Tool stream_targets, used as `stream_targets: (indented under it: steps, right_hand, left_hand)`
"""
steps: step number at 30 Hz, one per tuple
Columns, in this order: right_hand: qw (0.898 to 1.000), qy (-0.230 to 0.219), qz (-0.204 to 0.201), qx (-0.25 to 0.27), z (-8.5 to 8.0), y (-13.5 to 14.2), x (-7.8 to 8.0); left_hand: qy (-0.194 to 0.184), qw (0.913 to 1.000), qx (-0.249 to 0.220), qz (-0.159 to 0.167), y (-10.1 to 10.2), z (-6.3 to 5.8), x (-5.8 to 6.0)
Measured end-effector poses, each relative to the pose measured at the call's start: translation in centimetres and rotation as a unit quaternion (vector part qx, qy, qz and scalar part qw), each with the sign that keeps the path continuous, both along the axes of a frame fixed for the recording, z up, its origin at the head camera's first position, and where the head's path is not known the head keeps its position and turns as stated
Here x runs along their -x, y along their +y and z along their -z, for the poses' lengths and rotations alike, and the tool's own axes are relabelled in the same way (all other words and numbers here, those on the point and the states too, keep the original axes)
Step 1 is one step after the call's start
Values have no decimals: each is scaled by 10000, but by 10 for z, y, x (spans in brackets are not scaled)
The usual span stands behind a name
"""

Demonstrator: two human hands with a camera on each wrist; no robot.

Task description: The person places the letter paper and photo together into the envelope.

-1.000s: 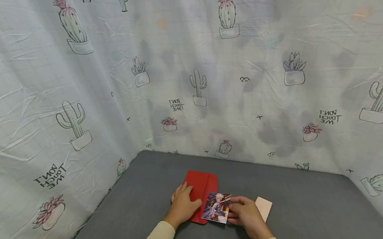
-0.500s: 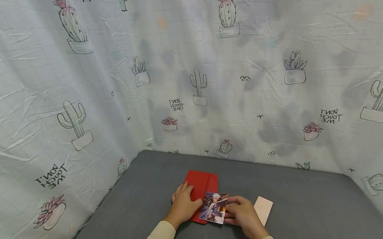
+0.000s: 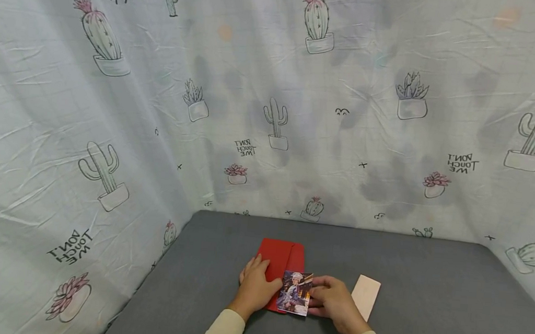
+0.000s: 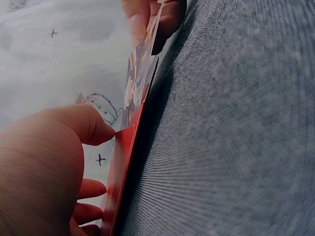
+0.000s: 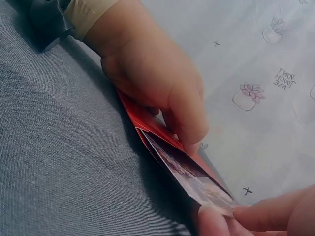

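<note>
A red envelope [image 3: 274, 252] lies on the grey table, its open side toward the right. My left hand [image 3: 254, 285] rests on top, fingers spread over the envelope, thumb at the edge of its mouth in the left wrist view. With the thumb and fingers of my right hand [image 3: 332, 300] I pinch the right edge of a picture card [image 3: 294, 295] showing a figure in a white hat. In the right wrist view the card [image 5: 189, 172] slants into the envelope's mouth between red layers; its inner end is hidden.
A pale pinkish rectangular piece [image 3: 367, 294] lies on the table just right of my right hand, partly covered by it. A white curtain [image 3: 272, 109] printed with cacti hangs behind the grey table [image 3: 427, 289] and along its left side.
My right hand has moved left with the picture card, bringing it closer to the left thumb and further over the envelope. The left hand and envelope stay in place.
</note>
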State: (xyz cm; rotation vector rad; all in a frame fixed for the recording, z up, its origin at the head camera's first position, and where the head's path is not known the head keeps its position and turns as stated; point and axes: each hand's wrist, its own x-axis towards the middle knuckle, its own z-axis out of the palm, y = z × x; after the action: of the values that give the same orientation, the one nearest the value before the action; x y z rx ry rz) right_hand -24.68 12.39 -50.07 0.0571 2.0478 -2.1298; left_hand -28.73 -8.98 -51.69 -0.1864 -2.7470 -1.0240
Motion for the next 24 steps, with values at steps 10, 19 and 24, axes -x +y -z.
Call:
stream_targets:
  steps: [10, 19, 24]
  right_hand:
    - [9987, -379, -264, -218, -17, 10, -8]
    - [9975, -361, -610, 39, -17, 6, -8]
    - [9964, -373, -740, 186, -17, 5, -7]
  left_hand:
    - [-16, 9999, -113, 66, 0, 2, 0]
    - [-19, 9999, -75, 74, -1, 2, -1]
    - [-40, 9999, -98, 71, -1, 2, 0]
